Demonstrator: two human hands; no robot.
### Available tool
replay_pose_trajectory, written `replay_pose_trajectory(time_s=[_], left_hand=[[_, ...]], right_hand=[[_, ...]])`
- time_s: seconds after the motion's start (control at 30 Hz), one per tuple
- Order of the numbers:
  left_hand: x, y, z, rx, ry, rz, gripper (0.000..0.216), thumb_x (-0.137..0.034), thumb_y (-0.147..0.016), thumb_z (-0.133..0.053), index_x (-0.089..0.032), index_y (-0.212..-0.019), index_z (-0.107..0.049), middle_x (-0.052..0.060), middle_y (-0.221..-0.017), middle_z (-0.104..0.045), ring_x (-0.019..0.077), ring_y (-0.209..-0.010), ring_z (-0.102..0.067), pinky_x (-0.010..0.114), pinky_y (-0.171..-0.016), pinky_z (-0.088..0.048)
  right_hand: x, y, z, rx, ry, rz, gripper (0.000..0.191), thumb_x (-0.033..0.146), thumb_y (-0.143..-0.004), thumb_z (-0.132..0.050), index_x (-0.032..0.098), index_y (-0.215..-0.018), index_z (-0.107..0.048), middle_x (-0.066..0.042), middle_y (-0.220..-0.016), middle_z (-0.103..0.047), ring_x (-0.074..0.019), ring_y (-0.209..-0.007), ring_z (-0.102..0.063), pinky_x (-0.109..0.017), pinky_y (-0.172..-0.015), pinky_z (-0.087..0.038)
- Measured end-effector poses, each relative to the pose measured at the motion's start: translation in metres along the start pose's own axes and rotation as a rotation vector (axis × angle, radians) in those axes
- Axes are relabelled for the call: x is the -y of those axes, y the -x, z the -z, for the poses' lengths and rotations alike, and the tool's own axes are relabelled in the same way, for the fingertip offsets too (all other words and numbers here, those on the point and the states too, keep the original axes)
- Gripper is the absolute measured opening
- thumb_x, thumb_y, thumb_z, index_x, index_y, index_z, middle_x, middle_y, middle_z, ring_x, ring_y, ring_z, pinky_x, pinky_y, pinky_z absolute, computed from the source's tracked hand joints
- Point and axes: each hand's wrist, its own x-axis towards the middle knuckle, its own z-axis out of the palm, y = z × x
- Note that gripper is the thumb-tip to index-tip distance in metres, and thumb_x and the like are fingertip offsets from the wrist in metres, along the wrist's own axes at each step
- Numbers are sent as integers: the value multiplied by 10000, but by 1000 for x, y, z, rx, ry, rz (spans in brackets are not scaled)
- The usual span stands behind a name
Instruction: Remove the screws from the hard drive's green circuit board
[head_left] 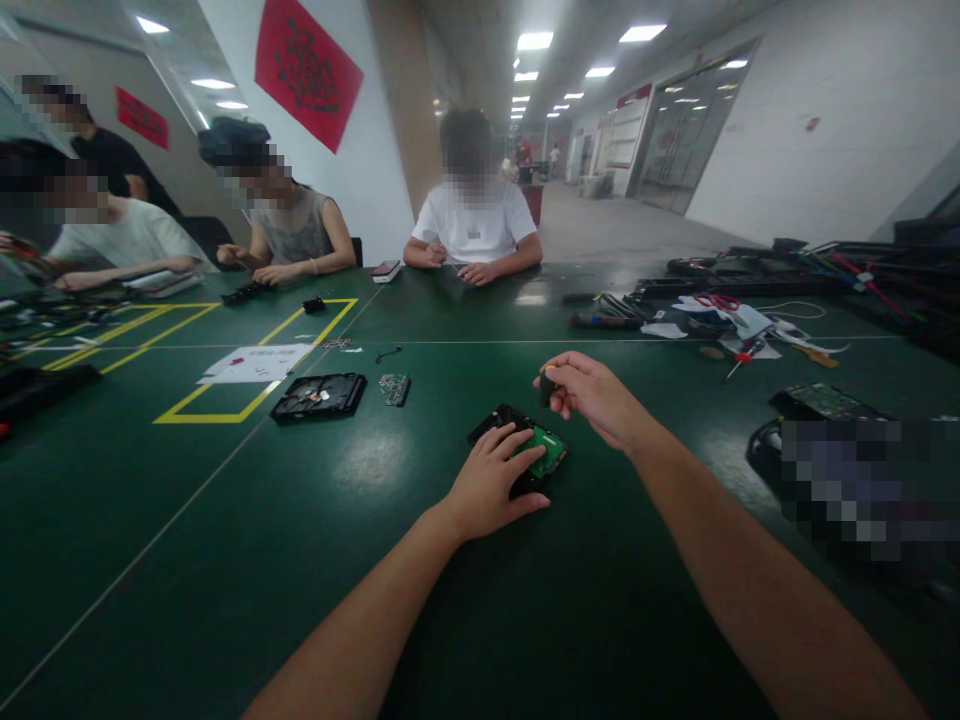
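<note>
A hard drive [551,453] lies on the green tabletop in front of me, its green circuit board facing up. My left hand [491,480] rests over its left and near side, fingers spread flat and thumb stretched along the near edge, covering part of it. Just above and beyond the drive's right side, my right hand [585,395] pinches a short dark tool [547,388] with a touch of yellow. It looks like a screwdriver handle; its tip cannot be made out. Farther left lie another hard drive [319,397], dark casing up, and a small loose circuit board [394,389].
A white paper sheet [259,363] lies within yellow tape. To the right are a red-handled screwdriver [742,358], cables [626,305] and a circuit board [832,401], with a blurred dark object [765,450] nearer. People sit across the table, including a person in white [472,225].
</note>
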Motion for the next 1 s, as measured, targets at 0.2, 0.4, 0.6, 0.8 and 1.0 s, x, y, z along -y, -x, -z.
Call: replay_pose_trajectory(time_s=[0.2,0.4,0.6,0.8,1.0], left_hand=[[-1,0,2,12,0,11,730,-664,-915,-647,-296,-1525,-486,87,-1603,-447,368,-1528,-302,583,-1242,-256],[-2,0,3,15,17,19,730,-656,-910,-659,-306,-1526,-482,87,-1606,-442,372,-1527,-303,591,-1234,-260],[-1,0,3,15,19,12,738,-656,-905,-667,-303,-1526,-482,88,-1602,-445,373,-1529,-298,590,-1241,-246],[0,0,2,12,25,14,740,-659,-901,-670,-306,-1524,-485,88,-1602,-445,376,-1521,-312,591,-1238,-253],[-1,0,4,22,13,8,738,-667,-916,-646,-296,-1531,-479,84,-1602,-445,370,-1531,-295,586,-1241,-250]], right_hand=[[3,3,-1,35,29,13,253,441,-898,-684,192,-927,-656,-49,-942,-728,-75,-549,-524,-199,-438,-361],[9,8,-2,57,35,9,229,420,-906,-675,205,-979,-702,20,-664,-589,-93,-492,-529,-196,-398,-356],[5,4,-1,-22,-1,34,192,368,-908,-677,194,-988,-664,-37,-868,-691,-109,-578,-626,-221,-478,-480],[3,1,1,-74,22,55,188,353,-896,-692,192,-958,-618,-67,-971,-735,-108,-612,-619,-223,-506,-475],[6,4,-1,-19,37,43,217,381,-903,-680,192,-1006,-704,-8,-747,-661,-84,-507,-499,-199,-411,-331]])
